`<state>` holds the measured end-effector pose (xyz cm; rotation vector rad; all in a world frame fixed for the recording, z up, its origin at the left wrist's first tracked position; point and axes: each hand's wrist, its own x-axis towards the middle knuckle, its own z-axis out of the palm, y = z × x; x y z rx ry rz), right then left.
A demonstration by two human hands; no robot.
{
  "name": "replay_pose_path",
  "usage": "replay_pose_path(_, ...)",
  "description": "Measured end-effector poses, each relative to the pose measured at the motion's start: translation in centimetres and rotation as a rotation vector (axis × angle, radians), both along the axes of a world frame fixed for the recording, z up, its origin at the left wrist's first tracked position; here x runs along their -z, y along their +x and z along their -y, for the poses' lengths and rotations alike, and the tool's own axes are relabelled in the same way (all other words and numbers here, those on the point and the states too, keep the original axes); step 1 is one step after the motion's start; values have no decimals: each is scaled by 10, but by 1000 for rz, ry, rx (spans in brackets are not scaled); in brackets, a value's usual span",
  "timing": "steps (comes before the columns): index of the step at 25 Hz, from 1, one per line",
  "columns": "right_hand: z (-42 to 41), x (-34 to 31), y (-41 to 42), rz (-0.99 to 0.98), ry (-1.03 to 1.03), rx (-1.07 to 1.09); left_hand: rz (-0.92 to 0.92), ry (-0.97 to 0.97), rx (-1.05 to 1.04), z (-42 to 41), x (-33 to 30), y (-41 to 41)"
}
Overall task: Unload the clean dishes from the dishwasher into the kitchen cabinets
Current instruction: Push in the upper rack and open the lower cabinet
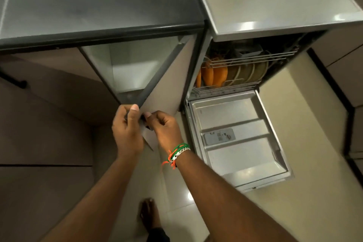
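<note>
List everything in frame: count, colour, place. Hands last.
cabinet: 1, white inside, left, under the counter, open
cabinet door: 1, beige with dark edge, swung open at centre
counter: 1, grey, top left
dishwasher: 1, steel, right
dishwasher door: 1, steel, folded down
rack: 1, wire, inside dishwasher
orange plates: several, upright, rack left
olive plates: several, upright, rack right
floor: cream tile, bottom
bracelets: green, orange, silver, right wrist
left hand: grips door edge
right hand: fingers pinch door edge
</note>
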<state>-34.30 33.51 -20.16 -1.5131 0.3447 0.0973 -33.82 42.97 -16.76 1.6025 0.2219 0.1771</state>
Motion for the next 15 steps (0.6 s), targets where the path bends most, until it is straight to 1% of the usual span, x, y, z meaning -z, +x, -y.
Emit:
replay_pose_path(1,16,1,-14,-1,11,28,-20,-35,-15,22,1,-16)
replay_pose_path(3,54,3,-39,6,12,74,-28,-32,2,64,2,-45)
replay_pose_path(6,110,-2,-60,-16,-74,104,-78,-23,77,117,2,-74)
replay_pose_path(8,144,-11,-65,-25,-111,103,-111,0,63,151,-1,-84)
replay_pose_path(12,172,-17,-64,-24,-155,34,-117,-43,-30,189,-4,-88)
replay_pose_path(15,178,-10,-65,-54,-105,62,-132,-105,-52,198,0,-87)
